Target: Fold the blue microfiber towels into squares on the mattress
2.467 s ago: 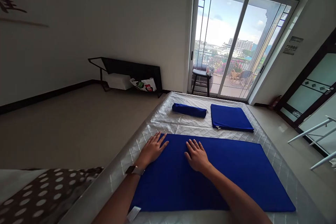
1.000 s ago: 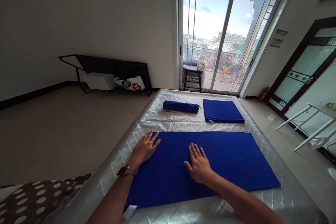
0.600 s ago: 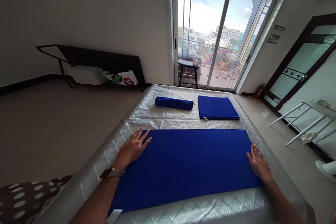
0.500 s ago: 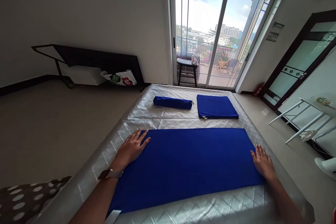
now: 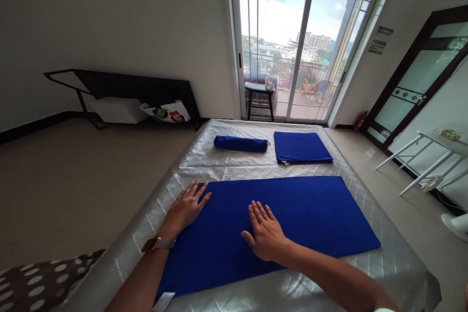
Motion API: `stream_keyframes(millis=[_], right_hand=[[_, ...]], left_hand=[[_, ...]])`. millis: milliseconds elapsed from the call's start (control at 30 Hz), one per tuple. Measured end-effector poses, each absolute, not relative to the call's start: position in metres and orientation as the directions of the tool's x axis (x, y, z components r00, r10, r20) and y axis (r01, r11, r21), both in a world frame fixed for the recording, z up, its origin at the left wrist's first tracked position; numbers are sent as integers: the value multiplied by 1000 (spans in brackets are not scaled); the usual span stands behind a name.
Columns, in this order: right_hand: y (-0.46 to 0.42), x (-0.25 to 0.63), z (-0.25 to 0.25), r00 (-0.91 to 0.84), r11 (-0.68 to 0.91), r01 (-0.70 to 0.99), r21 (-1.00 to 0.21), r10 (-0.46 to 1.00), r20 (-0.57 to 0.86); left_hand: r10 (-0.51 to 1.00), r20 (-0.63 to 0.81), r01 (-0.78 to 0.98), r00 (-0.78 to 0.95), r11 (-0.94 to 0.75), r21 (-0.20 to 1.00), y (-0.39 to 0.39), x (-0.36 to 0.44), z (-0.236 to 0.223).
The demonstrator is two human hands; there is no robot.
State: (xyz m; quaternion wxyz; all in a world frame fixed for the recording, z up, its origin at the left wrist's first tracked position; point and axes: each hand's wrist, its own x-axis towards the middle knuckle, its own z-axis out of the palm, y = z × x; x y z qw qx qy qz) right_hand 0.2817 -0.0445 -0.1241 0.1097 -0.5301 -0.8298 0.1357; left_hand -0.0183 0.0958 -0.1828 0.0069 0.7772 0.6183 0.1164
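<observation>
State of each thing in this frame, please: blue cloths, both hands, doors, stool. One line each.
Near blue cloth: spread flat
Far left blue cloth: rolled up
Far right blue cloth: folded into a flat stack
Left hand: open, palm down at the near cloth's far left corner
Right hand: open, palm down over the near cloth
Sliding glass door: looks shut
Dark-framed door: looks shut
Stool: upright

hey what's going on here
A person reaches over a flat blue cloth on a silvery quilted surface. The left grip rests open at the cloth's far left corner; the right grip is flat over its middle. Neither grasps anything. Beyond lie a rolled blue bundle and a folded blue piece.
</observation>
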Motion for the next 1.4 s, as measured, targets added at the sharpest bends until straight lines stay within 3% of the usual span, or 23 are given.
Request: stream_keyframes(millis=[233, 567, 767, 867, 1033, 1233, 1300, 1400], right_hand=[[-17, 322, -133, -281, 256, 919, -301, 959, -42], [26, 543, -118, 277, -284, 958, -43, 953, -119], [26, 586, -126, 320, -325, 945, -38, 942, -97], [26, 584, -132, 309, -317, 944, -90, 947, -91], [36, 600, -126, 244, -255, 902, -350, 967, -76], [59, 641, -117, 234, -203, 813, -546, 972, -13], [61, 649, -122, 263, -192, 770, -608, 964, 28], [62, 656, -134, 303, -172, 707, -686, 950, 75]], left_hand=[[965, 179, 960, 191, -222, 169, 94, -18, -182], [972, 171, 966, 164, -193, 171, 96, -19, -185], [964, 190, 964, 188, -218, 152, 98, -25, -189], [961, 188, 964, 205, -231, 134, 98, -27, -190], [957, 143, 963, 251, -263, 65, 98, -27, -184], [989, 13, 988, 146, -147, 38, 100, -25, -162], [990, 67, 991, 123, -126, 38, 101, -14, -152], [954, 263, 984, 144, -166, 64, 96, 37, -137]])
